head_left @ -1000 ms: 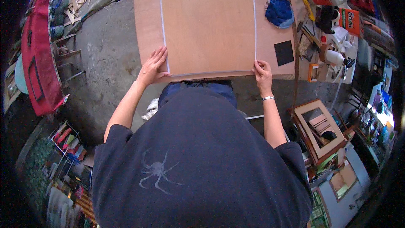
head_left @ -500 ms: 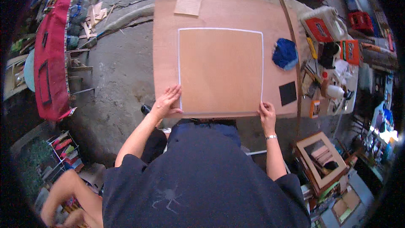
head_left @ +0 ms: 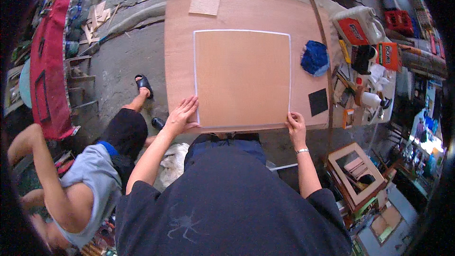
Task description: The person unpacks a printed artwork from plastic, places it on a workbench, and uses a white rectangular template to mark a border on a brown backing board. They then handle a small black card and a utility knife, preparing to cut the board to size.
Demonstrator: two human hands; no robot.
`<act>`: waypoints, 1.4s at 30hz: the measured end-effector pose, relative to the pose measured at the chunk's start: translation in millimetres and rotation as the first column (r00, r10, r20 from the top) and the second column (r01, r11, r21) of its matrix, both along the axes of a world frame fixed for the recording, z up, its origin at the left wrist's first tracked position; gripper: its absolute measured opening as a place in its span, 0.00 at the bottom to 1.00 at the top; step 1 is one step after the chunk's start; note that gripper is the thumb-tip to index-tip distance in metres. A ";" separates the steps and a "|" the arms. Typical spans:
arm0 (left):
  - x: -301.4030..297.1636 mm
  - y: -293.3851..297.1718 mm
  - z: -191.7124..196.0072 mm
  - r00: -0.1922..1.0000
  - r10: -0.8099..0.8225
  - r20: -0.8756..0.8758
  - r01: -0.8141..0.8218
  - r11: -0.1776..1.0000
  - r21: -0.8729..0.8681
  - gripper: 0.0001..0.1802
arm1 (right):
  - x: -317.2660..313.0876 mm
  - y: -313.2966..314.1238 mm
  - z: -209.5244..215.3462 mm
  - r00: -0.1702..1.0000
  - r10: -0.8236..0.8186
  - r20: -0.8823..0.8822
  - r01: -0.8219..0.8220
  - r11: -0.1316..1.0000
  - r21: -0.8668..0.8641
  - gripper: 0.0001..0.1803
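Note:
A square tan wood panel (head_left: 242, 78) with a white strip along its edges lies flat on a larger pale wooden board (head_left: 180, 42). My left hand (head_left: 182, 116) rests flat at the panel's near left corner, fingers stretched out and thumb along the near edge. At the near right corner, my right hand (head_left: 296, 127) has its fingers pinched together on the panel's edge. What lies under those fingertips is hidden. A small square of thin wood (head_left: 204, 3) lies at the board's far left. On its right side are a crumpled blue cloth (head_left: 315, 59) and a black square sheet (head_left: 318, 102).
A long wooden strip (head_left: 318, 12) runs along the board's right edge. Beyond it stand a white jug (head_left: 362, 24), a white bottle (head_left: 370, 99) and several tools. A wooden frame (head_left: 356, 173) leans at lower right. Another person in a grey sleeveless top (head_left: 97, 175) is close on my left.
The other person has come further into view at my left, with a leg and sandal now showing. My hands keep their places at the panel's corners; the whole view has shifted slightly.

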State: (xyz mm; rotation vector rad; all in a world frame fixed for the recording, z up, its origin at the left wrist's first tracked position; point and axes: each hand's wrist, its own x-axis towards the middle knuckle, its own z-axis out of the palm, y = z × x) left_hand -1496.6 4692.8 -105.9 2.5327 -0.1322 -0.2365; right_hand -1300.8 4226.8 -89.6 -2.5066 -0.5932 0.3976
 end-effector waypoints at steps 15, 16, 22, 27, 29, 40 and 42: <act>92.4 -58.9 26.4 0.979 0.123 0.165 -0.143 0.983 0.116 0.44 | -9.8 -3.9 -6.0 0.996 -0.038 0.084 0.041 0.999 -0.035 0.27; 109.2 -70.7 28.0 0.982 0.092 0.164 -0.117 0.982 0.145 0.43 | -8.2 -3.5 -8.4 0.994 -0.022 0.107 0.028 0.998 -0.051 0.27; 178.8 -136.1 43.6 0.972 0.120 -0.203 -0.051 0.948 0.315 0.45 | -9.3 -1.3 -3.4 0.983 -0.036 0.179 0.055 0.993 -0.101 0.26; 183.8 -141.0 38.1 0.924 0.151 -0.351 -0.061 0.965 0.254 0.51 | -14.1 0.8 1.4 0.986 -0.077 0.148 0.093 0.991 -0.100 0.24; 184.1 -139.5 35.6 0.925 0.156 -0.348 -0.082 0.972 0.218 0.51 | -15.8 -1.1 2.4 0.987 -0.066 0.144 0.084 0.988 -0.126 0.26; 180.6 -144.3 28.0 0.939 0.190 -0.286 -0.113 0.957 0.265 0.51 | -94.6 -22.4 36.3 0.898 -0.440 -0.018 0.440 0.898 0.005 0.24; 183.5 -149.8 30.5 0.943 0.179 -0.281 -0.105 0.960 0.258 0.52 | -100.7 -37.4 44.6 0.877 -0.478 -0.043 0.478 0.878 -0.014 0.23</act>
